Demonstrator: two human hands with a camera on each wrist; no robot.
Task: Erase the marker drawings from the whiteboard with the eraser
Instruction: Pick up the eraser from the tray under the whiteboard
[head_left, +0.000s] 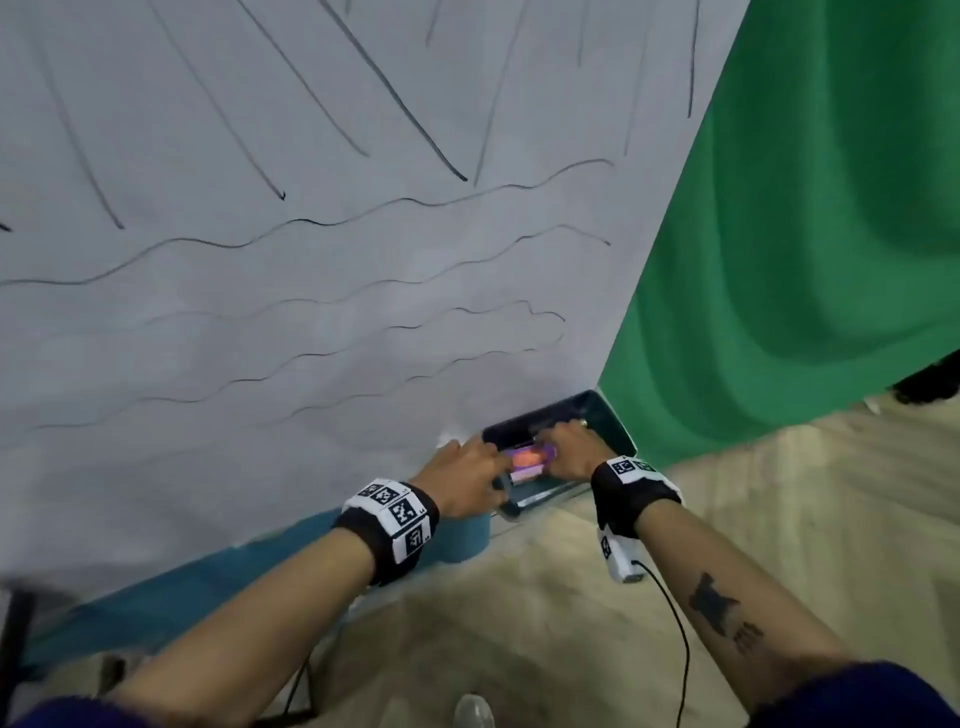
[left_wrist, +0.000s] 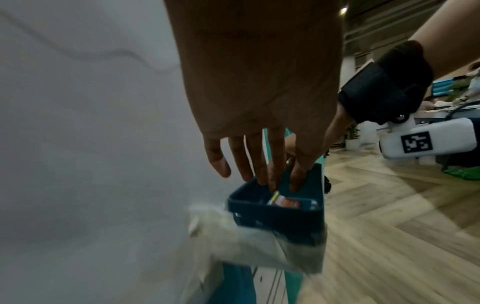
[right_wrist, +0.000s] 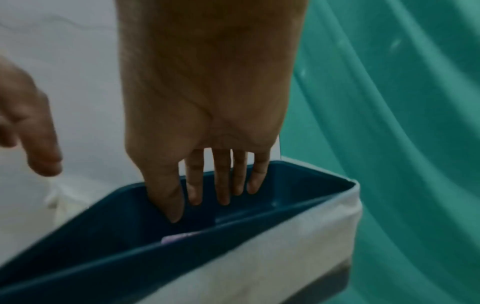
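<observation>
- Green cloth backdrop (head_left: 810, 249) hangs beside the wide white whiteboard (head_left: 260, 322), whose black wavy and slanted marker drawings (head_left: 322, 223) are all unerased.
- At the board's lower corner sits a dark teal plastic tray (head_left: 608, 421); a purple-edged block, probably the eraser (head_left: 530, 460), lies inside, long axis along the tray.
- Right hand (head_left: 569, 449) reaches in from above, fingers (right_wrist: 223, 185) straight, gripping nothing, directly over it.
- Left hand (head_left: 467, 480) hovers beside the tray, fingers relaxed, empty.
</observation>
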